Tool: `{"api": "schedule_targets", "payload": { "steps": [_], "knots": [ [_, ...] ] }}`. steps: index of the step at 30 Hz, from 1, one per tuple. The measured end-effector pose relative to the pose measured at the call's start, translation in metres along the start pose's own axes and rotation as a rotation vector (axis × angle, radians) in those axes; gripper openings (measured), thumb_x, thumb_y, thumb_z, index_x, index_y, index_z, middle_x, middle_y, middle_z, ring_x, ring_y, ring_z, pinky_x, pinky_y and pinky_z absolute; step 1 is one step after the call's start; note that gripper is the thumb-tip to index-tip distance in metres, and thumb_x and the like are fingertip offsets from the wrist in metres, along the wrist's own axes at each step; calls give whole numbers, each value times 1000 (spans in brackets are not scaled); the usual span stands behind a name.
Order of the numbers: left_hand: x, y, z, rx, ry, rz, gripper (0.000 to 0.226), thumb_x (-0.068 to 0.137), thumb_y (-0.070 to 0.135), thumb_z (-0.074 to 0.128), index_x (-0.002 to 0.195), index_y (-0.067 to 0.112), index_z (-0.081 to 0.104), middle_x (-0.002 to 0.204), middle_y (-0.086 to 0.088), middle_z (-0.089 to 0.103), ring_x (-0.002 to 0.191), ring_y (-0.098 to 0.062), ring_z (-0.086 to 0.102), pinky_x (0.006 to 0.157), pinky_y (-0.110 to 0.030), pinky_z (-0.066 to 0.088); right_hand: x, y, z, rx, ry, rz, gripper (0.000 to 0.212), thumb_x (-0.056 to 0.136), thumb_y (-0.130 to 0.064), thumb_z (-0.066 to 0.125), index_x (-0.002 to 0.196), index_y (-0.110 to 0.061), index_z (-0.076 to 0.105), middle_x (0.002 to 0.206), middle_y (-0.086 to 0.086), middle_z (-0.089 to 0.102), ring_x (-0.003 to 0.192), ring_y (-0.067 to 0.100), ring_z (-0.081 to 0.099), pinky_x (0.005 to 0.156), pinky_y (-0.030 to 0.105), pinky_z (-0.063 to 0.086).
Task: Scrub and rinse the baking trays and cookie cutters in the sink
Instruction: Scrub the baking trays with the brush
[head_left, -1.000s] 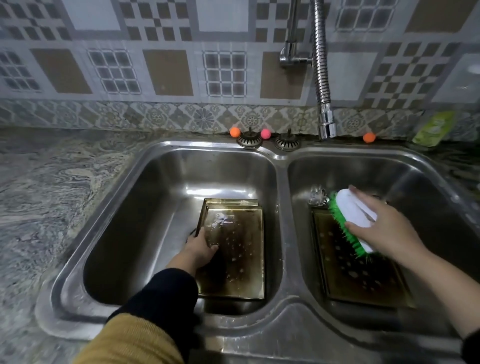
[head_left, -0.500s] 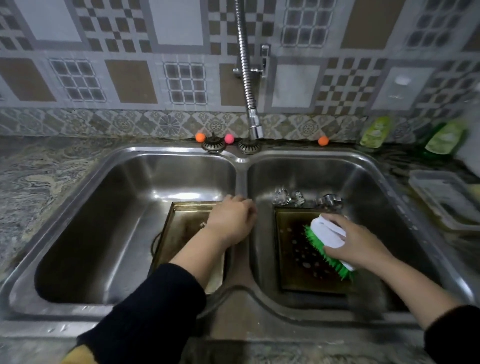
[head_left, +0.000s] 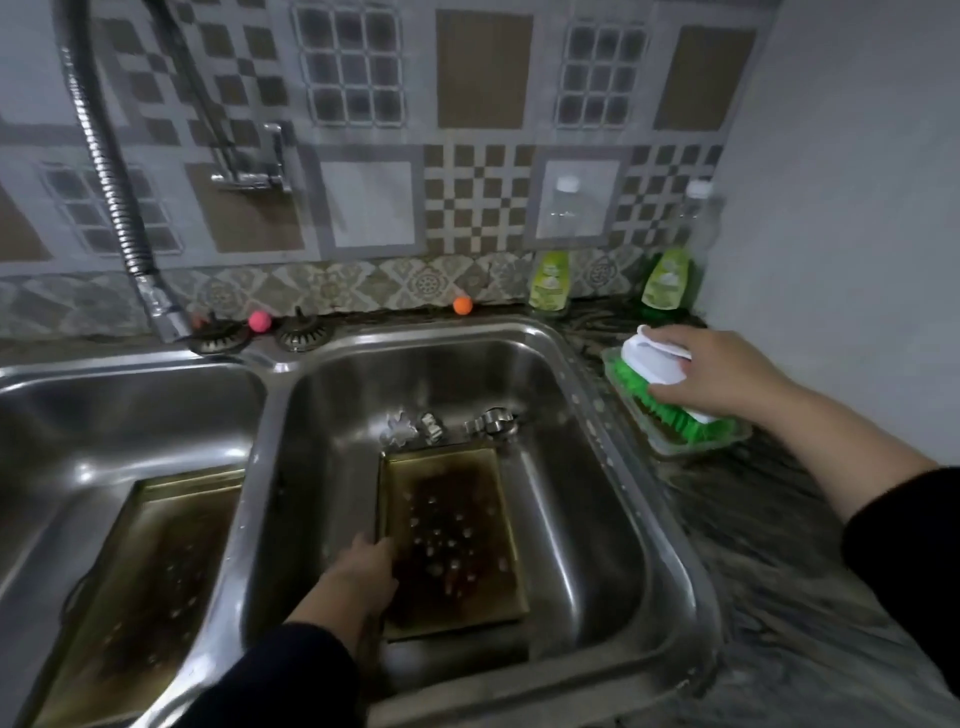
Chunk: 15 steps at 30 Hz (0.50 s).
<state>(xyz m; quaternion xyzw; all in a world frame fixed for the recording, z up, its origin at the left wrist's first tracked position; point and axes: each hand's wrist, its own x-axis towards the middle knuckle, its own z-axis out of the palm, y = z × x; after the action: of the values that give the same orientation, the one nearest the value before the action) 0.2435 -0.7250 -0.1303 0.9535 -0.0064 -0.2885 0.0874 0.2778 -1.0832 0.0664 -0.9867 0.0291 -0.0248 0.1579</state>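
The right hand is now holding the white-backed green scrub brush out over the desk, its grip wrapped around the brush's back, bristles resting in a shallow clear dish just beside the sink's right rim. Half a second ago that brush was down on the tray in the right basin, so the scrubbing stroke is being broken off; judging by the soap bottles standing near the dish, the person is probably loading the brush or parking it.

The left hand has crossed from the divider into the right basin and is touching the near-left edge of the stained baking tray; whether its grip is curling round the rim or merely pressing is too hidden to tell. The second tray is lying in the left basin, also still browned. The cookie cutters are sitting untouched at the far end of the right tray. No water is visibly running from the faucet hose, so rinsing looks not yet begun.
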Motion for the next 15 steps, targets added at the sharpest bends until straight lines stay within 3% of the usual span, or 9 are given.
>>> {"api": "schedule_targets", "payload": {
  "steps": [5,9,12,15],
  "knots": [
    [16,5,5,-122,59,-35,35,92,32,50,126,26,44,129,-4,38,107,-18,51,97,-34,46,35,31,28,65,-6,43,74,76,-32,72,142,-36,39,145,-6,45,120,22,54,91,31,45],
    [22,7,3,-104,77,-73,30,90,34,54,118,29,45,125,-3,36,94,-13,46,93,-33,47,42,45,58,59,-54,67,74,81,-32,67,146,-39,30,147,-4,42,122,26,51,73,30,45],
    [21,11,0,-76,80,-98,30,91,29,54,119,27,45,125,-4,38,94,-14,48,88,-30,48,42,51,65,-17,-26,72,74,84,-34,63,147,-42,24,150,0,36,128,28,45,81,34,45],
    [17,15,-2,-110,80,-111,27,91,25,53,116,27,45,121,-4,42,92,-14,49,83,-28,48,42,52,65,-36,-31,81,74,84,-37,61,146,-45,22,152,-2,32,128,28,45,79,34,45]
  ]
}}
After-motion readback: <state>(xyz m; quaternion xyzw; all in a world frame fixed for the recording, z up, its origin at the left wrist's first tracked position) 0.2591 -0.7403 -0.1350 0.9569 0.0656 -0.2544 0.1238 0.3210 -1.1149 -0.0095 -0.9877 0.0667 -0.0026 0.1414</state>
